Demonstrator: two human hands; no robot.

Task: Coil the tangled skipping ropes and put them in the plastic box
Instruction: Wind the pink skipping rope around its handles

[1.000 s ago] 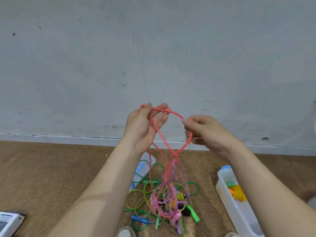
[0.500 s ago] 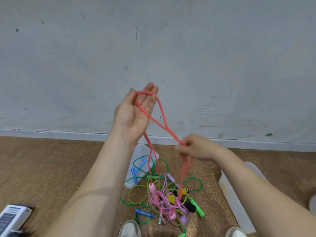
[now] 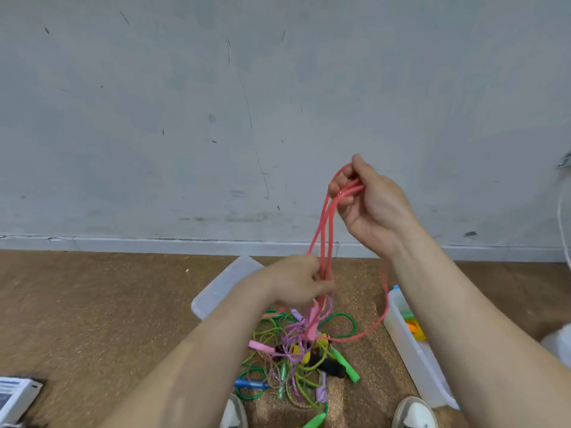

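Because the red skipping rope [image 3: 324,230] is a thin, limp plastic cord, it hangs in long narrow loops and keeps no shape of its own. The right hand [image 3: 374,208] holds it high in front of the wall, fingers [image 3: 338,183] curled round the tops of several loops. The left hand [image 3: 293,282] is lower and blurred; its fingers seem closed round the same strands where they bunch together. One loose strand drops from the loops, swings out beside the plastic box [image 3: 411,356] and runs back to the tangled pile [image 3: 293,359] on the floor, so the rope is probably not yet free of the others.

It should be light and a little slick, and likely to spring open if let go. The sure hold is a full fist round the gathered bundle at its middle, not a pinch on one strand. The stiff handles are the heavier parts and will swing and snag; what looks like a pink handle [image 3: 312,324] hangs just under the left hand. The box stands open to the right of the pile, with bright ropes already inside
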